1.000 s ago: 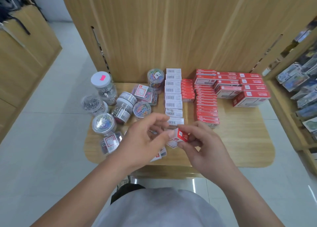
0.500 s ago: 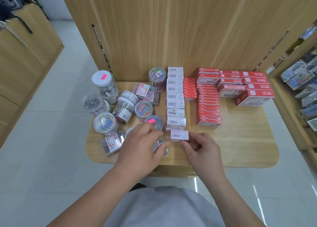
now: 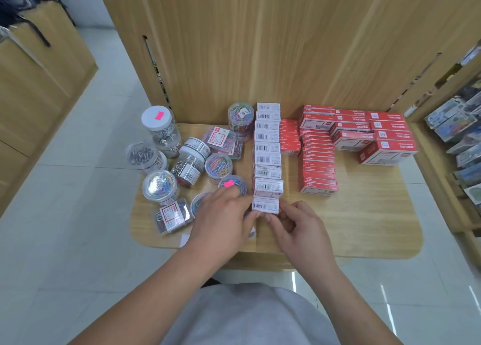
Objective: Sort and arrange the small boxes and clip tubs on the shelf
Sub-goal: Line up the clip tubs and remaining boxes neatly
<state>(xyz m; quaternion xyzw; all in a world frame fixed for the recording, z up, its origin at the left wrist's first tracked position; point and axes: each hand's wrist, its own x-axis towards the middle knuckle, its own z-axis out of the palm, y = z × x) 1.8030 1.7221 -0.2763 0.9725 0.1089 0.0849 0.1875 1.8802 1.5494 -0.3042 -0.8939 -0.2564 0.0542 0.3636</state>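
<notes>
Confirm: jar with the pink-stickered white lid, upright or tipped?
Upright: the jar stands with its lid on top, facing up.

1. A light grey top [image 3: 242, 316] covers the torso along the bottom of the view. Its fabric is plain and smooth, with a few soft folds.
2. The left forearm [image 3: 161, 287] and right forearm [image 3: 348, 300] are bare from the frame's edge to the wrist.
3. The left hand [image 3: 223, 222] and right hand [image 3: 299, 230] are bare as well.
4. A small dark patch [image 3: 211, 282] shows just above the top's upper edge. Whether it is trousers or a shoe cannot be told.
</notes>
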